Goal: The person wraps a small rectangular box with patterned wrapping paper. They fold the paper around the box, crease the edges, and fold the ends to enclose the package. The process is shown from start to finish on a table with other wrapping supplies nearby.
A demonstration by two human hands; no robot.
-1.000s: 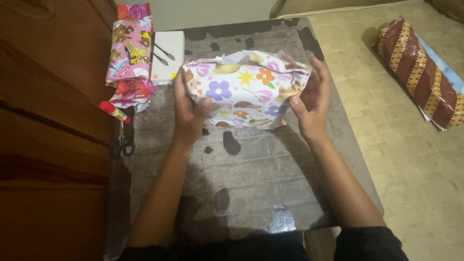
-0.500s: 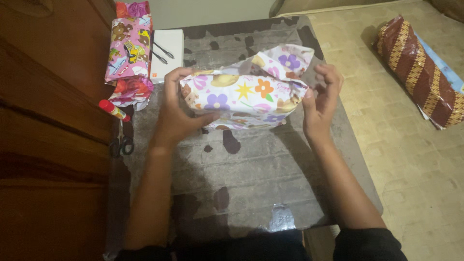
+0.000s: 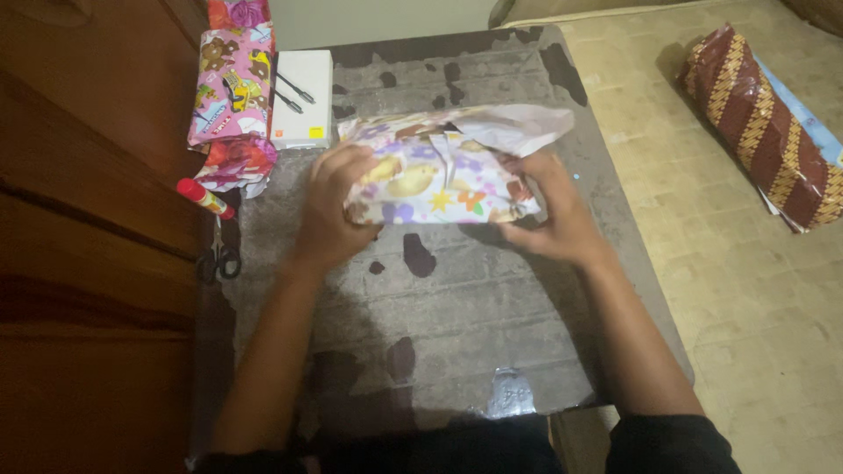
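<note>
On the left side of the view, a dark wooden cabinet (image 3: 79,219) ran along the edge of the grey, worn surface (image 3: 457,325), whose top coat was peeling away in dark patches. Beyond the surface to the right lay a tiled floor (image 3: 746,290), and on it, well apart from the hands, a long parcel in brown patterned wrap (image 3: 760,123) rested over a pale blue sheet. Near the middle of the far half of the surface sat the parcel in white floral wrapping paper (image 3: 443,175), with a loose flap of paper turned white side up at its far right corner. The left hand (image 3: 332,211) clasped the parcel's left end, its fingers curled over the top and pressing the paper down. The right hand (image 3: 551,215) gripped the right end, its fingers closed on the folded paper there. At the far left corner of the surface a pink cartoon-print parcel (image 3: 230,83) lay lengthwise, just beside a white box (image 3: 304,96) with two thin black-and-silver objects (image 3: 291,92) at its left edge. Nearer the cabinet lay a glue stick with a red cap (image 3: 204,198), and just below it a pair of black-handled scissors (image 3: 219,254). A crumpled scrap of silvery foil (image 3: 511,397) sat at the near edge.
</note>
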